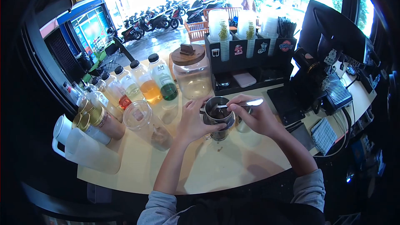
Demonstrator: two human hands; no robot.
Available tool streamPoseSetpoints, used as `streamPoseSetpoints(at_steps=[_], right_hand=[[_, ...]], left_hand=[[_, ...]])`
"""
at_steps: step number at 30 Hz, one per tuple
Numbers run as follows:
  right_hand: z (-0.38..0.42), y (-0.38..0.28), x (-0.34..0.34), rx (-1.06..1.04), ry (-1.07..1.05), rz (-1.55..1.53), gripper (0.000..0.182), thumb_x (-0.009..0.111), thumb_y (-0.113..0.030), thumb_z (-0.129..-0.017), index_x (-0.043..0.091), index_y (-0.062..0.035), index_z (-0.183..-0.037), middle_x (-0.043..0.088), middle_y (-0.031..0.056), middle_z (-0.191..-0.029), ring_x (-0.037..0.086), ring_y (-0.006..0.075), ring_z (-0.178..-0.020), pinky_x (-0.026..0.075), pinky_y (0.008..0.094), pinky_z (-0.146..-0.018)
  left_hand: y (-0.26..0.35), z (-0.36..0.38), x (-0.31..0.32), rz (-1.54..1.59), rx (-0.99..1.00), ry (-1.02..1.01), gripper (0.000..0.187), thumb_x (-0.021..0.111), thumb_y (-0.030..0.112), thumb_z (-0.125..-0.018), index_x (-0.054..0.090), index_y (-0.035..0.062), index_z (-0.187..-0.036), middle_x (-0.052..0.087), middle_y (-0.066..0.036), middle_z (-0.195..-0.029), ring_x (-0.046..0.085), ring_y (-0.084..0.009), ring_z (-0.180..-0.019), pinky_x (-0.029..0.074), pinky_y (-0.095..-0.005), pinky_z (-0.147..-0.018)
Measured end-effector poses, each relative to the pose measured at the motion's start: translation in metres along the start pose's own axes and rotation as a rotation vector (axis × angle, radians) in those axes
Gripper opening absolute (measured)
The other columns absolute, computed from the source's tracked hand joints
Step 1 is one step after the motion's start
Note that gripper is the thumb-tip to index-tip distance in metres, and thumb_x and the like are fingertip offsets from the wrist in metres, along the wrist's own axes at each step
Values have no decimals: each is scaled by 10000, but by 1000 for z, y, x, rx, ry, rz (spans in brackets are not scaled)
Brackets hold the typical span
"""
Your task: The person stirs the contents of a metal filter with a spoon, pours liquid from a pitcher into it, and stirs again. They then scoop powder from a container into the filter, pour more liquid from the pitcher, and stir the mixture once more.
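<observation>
A metal cup (217, 112) with something dark inside stands at the middle of the counter, over a clear glass vessel whose lower part shows beneath it. My left hand (195, 121) wraps round the cup's left and near side, thumb across its front. In my right hand (254, 114) is a metal spoon (250, 102), pinched between the fingers, its lower end inside the cup. Small dark crumbs lie on the counter just in front of the vessel. Behind my right fingers a clear glass (243, 126) is partly hidden.
Left on the counter (200, 171) are an open clear jar (152, 127), bottles of coloured liquid (150, 88) and a white pitcher (93, 152). A wooden-lidded jar (192, 75) and a black cup organizer (254, 64) stand behind. At right are a checked cloth (323, 136) and a monitor (337, 37).
</observation>
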State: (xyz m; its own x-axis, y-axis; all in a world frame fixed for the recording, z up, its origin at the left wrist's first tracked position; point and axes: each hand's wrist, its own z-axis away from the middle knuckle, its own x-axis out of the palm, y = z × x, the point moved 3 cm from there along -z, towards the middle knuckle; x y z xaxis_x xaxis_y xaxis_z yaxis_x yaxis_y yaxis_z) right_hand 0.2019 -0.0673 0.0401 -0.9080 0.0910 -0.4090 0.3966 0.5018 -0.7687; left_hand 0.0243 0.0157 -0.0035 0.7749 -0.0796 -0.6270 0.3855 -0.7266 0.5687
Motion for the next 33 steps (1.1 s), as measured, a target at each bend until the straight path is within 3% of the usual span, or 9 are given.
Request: streamPoseSetpoints(at_steps=[2,6,11,15,18,20,24,31,33], right_hand=[[-2,-5,2,-18,-4,76,97,620,-66,-904,640,20,-942,669,77,-858,631,106,-816,493,261,-720],[-8,-11,11,-137,62,181,132,666,-125,-865,621,-8,-907,612,83,-751,562,166,-624,464,292,-599],[-14,-25,11,-188,49,230,177,689,-151,-840,605,-21,-928,611,70,-742,553,177,-610,457,301,-578],[-5,-8,-11,-71,50,241,243,698,-150,-826,590,-20,-1001,625,92,-848,565,188,-643,467,297,-601],[18,49,-39,4,183,429,225,650,-131,-853,589,-4,-1029,625,133,-973,601,237,-728,483,334,-677],[43,90,-50,220,154,444,203,606,-126,-879,588,2,-1035,633,146,-954,625,269,-795,487,365,-723],[75,129,-48,282,109,428,195,584,-133,-900,581,13,-1028,637,158,-933,638,281,-825,487,364,-731],[97,167,-24,318,242,-230,184,557,-193,-964,561,-21,-899,584,13,-813,538,77,-784,433,239,-738],[96,164,-19,334,264,-276,189,557,-202,-964,558,-28,-888,577,8,-801,532,75,-773,427,238,-732]], left_hand=[[12,0,-8,29,100,127,746,891,328,-530,602,59,-1163,659,-100,-1063,618,-251,-1004,445,-380,-921],[29,0,-15,3,183,108,616,834,338,-626,611,110,-1154,644,-87,-1117,539,-280,-1140,355,-419,-1022],[33,0,-12,-126,299,141,183,706,176,-800,686,78,-954,697,-62,-936,648,-228,-880,363,-418,-993],[32,-5,-9,-67,343,169,153,669,121,-825,687,83,-972,695,-67,-941,648,-231,-844,380,-400,-965],[33,-8,-11,24,370,215,113,644,71,-850,688,50,-952,682,-68,-897,649,-207,-811,458,-352,-850],[37,-9,-15,228,166,223,83,641,35,-862,679,4,-929,653,-69,-839,644,-178,-766,498,-295,-697],[28,-15,-14,242,245,265,68,661,2,-847,663,-28,-907,629,-69,-806,644,-157,-744,497,-267,-622],[28,-22,-16,265,251,371,114,732,-6,-777,654,-15,-860,658,-72,-792,649,-152,-720,500,-250,-645],[24,-23,-14,283,240,378,126,744,-4,-766,655,-11,-855,661,-70,-778,649,-147,-709,500,-247,-640]])
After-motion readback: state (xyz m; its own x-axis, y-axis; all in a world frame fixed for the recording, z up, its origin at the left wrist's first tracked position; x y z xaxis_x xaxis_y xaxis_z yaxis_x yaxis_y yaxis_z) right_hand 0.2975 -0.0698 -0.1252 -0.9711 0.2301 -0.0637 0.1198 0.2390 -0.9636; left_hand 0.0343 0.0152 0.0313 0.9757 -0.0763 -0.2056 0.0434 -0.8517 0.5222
